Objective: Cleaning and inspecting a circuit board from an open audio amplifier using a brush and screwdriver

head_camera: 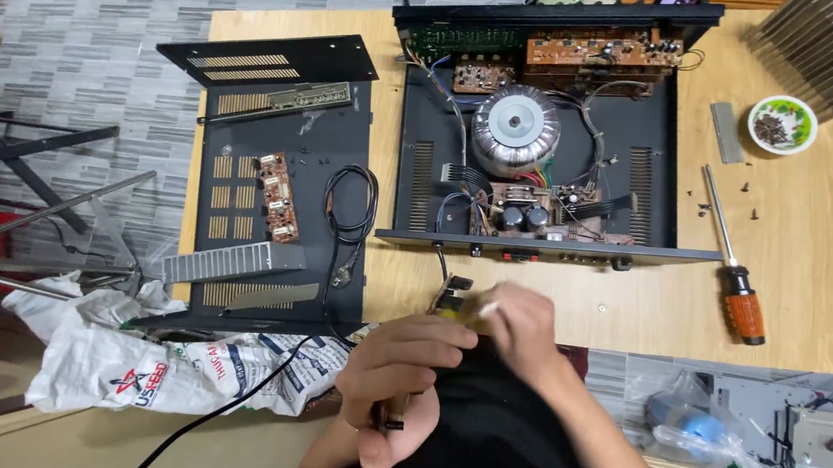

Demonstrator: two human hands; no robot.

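Closest to us, our left hand (401, 388) is clenched around a slim dark tool (390, 417), whose end pokes out below the fist. Just beyond it, our right hand (519, 323) pinches a small circuit board (453, 297) at the near edge of the wooden table (813, 299); a dark lead (440, 261) runs from that board up to the open amplifier chassis (545, 145). That lead looks like the weak spot: if we tug the board toward us, we judge the wire could strain or tear at its joint. The board also hangs partly off the table edge, so a slipped pinch might drop it. To the left lies the removed black cover (280, 182) with a loose cable. Further right sits an orange-handled screwdriver (735, 267), and beyond it a small bowl of screws (783, 124), which a careless elbow could scatter.
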